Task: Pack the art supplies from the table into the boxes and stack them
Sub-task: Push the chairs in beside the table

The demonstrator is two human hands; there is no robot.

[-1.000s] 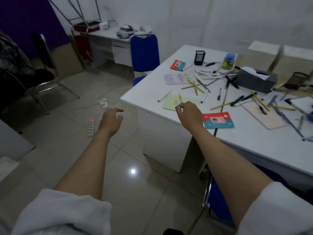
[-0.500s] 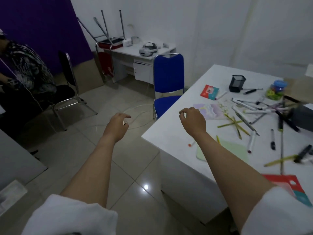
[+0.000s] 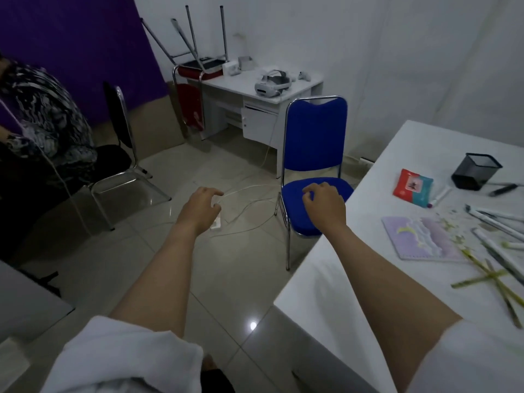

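Art supplies lie scattered on the white table [image 3: 340, 293] at the right: a purple notebook [image 3: 422, 236], a red and teal packet [image 3: 412, 187], a black mesh pen cup [image 3: 475, 171], several yellow pencils [image 3: 490, 279] and grey markers [image 3: 499, 222]. My left hand [image 3: 201, 209] hangs over the floor, fingers loosely curled, holding nothing. Stretched out in front of the blue chair seat, my right hand [image 3: 323, 201] has its fingers loosely curled too and is empty. Both hands are to the left of the supplies and touch none of them. No box is in view.
A blue chair [image 3: 314, 143] stands at the table's far left corner. White cables and a power strip [image 3: 217, 222] lie on the tiled floor. A small white desk [image 3: 255, 92] with a headset is behind. A seated person [image 3: 42, 114] occupies a black chair at the left.
The view has swung left, away from the table, so most supplies have slid to the right edge. Both arms stay outstretched and empty; the right hand now shows in front of the blue chair.
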